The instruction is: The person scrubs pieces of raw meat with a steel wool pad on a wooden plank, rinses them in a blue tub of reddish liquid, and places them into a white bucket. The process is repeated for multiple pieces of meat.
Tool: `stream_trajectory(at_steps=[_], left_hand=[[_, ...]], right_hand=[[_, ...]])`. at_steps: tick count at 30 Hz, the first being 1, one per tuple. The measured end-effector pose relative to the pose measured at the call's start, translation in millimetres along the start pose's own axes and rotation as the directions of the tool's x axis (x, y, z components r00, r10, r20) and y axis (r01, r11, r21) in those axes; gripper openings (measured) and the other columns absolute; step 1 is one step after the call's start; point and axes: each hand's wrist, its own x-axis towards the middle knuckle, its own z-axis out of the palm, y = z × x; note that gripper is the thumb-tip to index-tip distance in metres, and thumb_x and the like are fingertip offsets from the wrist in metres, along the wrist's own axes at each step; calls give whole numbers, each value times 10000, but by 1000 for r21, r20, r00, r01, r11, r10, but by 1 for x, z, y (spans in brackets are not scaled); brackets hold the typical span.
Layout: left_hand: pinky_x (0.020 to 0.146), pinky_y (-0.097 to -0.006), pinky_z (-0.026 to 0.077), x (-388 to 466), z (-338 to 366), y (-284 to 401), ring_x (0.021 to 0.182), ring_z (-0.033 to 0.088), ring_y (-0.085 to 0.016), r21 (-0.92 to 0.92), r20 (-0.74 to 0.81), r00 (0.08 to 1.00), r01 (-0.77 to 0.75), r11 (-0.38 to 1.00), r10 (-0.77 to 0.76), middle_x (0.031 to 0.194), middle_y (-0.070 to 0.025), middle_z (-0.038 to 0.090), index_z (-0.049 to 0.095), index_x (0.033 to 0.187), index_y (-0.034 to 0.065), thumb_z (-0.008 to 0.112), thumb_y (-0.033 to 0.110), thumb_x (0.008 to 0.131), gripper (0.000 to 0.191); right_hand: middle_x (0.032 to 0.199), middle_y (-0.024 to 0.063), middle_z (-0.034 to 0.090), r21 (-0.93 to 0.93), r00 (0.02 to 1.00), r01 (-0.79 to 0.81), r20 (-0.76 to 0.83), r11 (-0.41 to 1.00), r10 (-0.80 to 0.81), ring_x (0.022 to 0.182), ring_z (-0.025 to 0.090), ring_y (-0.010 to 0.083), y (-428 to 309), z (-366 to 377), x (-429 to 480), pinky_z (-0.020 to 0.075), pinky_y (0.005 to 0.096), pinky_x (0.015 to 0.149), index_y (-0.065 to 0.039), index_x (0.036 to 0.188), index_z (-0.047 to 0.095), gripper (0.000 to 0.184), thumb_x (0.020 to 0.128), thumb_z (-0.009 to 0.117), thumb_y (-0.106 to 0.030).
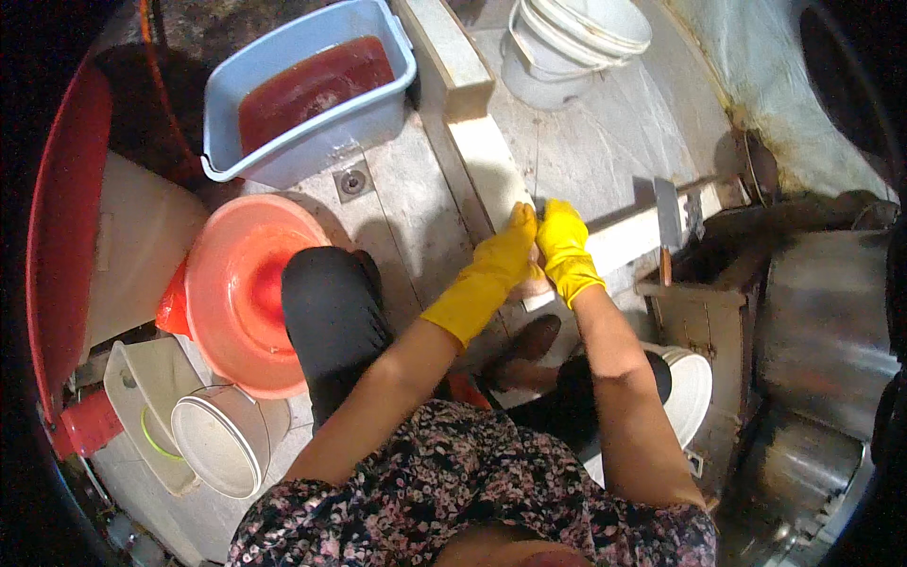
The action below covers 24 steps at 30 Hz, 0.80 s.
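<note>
Both my hands wear yellow rubber gloves and meet at the corner of a low white tiled ledge (489, 159). My left hand (514, 244) lies against a pale, pinkish object (533, 283) that shows partly beneath it; what it is I cannot tell. Close beside it on the right, my right hand (563, 237) is curled with its fingers bent, and a small dark thing shows at its fingertips. Whether it grips that thing is hidden. A cleaver (667, 212) with a wooden handle rests on the ledge to the right.
A blue tub (305, 135) of dark red liquid stands beyond a floor drain (352, 182). An orange plastic basin (220, 298) is at left, near a lidded white bucket (216, 446). White buckets (545, 78) stand at the top; a wooden cabinet (698, 319) and metal vessels (825, 333) are right.
</note>
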Motion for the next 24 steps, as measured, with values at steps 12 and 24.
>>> stream_trajectory(at_steps=[12,24], left_hand=[[1115,-432,461,13,4,-9,1353,564,-418,-163,163,969,213,963,-187,1699,-207,262,-6,1684,141,828,221,836,1192],[1178,-431,414,-1,-19,18,1443,483,-387,-13,62,995,82,997,-81,1767,-125,35,35,1686,119,811,255,836,1158]], right_hand=[[1043,169,713,-130,858,466,310,875,-410,1032,689,390,7,-34,-16,552,511,870,-97,1016,722,211,939,570,-221],[1106,231,703,48,1000,24,-4,999,-24,1049,665,442,8,-17,15,532,519,900,-57,1088,720,285,946,638,-290]])
